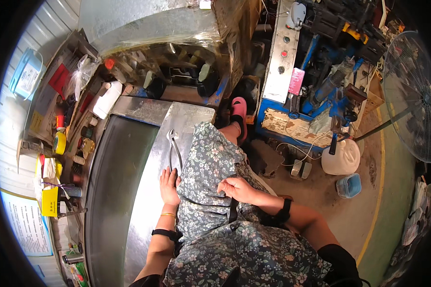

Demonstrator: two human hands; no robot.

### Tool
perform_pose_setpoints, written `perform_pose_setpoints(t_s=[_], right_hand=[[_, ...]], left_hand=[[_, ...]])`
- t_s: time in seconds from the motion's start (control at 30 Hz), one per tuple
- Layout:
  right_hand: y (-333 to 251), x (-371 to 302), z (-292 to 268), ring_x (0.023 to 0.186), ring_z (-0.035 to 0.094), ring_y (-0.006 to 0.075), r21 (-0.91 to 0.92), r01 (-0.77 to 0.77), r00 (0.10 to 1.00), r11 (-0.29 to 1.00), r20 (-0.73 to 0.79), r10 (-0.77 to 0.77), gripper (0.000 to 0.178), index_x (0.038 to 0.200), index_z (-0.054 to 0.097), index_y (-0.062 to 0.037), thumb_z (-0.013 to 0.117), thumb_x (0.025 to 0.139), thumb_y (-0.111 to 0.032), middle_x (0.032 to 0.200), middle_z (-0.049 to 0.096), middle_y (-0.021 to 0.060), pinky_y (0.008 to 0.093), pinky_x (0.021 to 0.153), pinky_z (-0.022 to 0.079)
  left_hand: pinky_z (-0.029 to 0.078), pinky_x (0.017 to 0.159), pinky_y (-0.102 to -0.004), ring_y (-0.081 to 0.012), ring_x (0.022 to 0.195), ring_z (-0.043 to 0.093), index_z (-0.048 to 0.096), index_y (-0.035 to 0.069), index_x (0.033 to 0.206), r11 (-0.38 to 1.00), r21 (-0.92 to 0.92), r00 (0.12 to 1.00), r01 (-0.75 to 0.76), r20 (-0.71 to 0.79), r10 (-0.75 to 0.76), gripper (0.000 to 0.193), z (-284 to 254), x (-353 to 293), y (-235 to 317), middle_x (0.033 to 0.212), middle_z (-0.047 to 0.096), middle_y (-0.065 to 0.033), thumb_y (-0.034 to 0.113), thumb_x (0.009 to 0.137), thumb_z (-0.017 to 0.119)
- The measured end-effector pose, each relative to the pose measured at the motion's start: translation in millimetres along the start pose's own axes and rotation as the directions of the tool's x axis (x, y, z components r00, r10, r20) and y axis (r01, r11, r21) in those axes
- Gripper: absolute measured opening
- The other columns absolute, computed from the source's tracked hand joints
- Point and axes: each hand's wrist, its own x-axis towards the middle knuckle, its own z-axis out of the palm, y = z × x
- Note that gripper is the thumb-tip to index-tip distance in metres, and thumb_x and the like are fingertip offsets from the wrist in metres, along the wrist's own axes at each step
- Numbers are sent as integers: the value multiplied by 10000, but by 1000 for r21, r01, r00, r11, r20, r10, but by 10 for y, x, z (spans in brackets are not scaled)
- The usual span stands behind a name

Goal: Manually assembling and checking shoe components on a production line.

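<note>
My left hand [169, 187] lies flat on the shiny metal worktop [147, 193], fingers stretched out. Its fingertips are at the handle ends of a pair of pliers [172, 148], whose jaws point away from me; whether they touch is hard to tell. My right hand [238, 189] rests over my lap on a dark floral apron [210, 158]. Its fingers are curled in and pressed together, and anything inside them is hidden. I wear a black band on each forearm.
A dark belt-like surface [115, 191] runs left of the worktop. Beyond stands a machine with a metal hood [153, 24]. At right are a blue-framed machine [292, 122], a white jug [341, 157], a blue tub [348, 185] and a large fan [414, 95]. A cluttered shelf [67, 138] lines the left wall.
</note>
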Motion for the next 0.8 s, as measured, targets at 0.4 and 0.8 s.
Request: perform_pose_setpoints(t_s=[0.4,0.8], right_hand=[[6,149,-191,439,405,55,318,-47,974,947,-197,114,573,828,599,-24,349,1051,-489,488,442,-15,228,465,319],[127,102,-155,428,371,67,365,-103,975,925,-148,167,565,860,586,-1,338,1059,-467,492,432,-7,237,448,313]], left_hand=[[324,1114,-491,-405,1325,437,610,57,1273,1000,-3,999,-27,-44,27,371,-70,210,57,1400,519,-199,246,959,551],[338,1106,-487,-406,1316,449,619,77,1268,1000,-10,999,-3,-52,2,376,-37,87,22,1383,535,-197,229,926,594]])
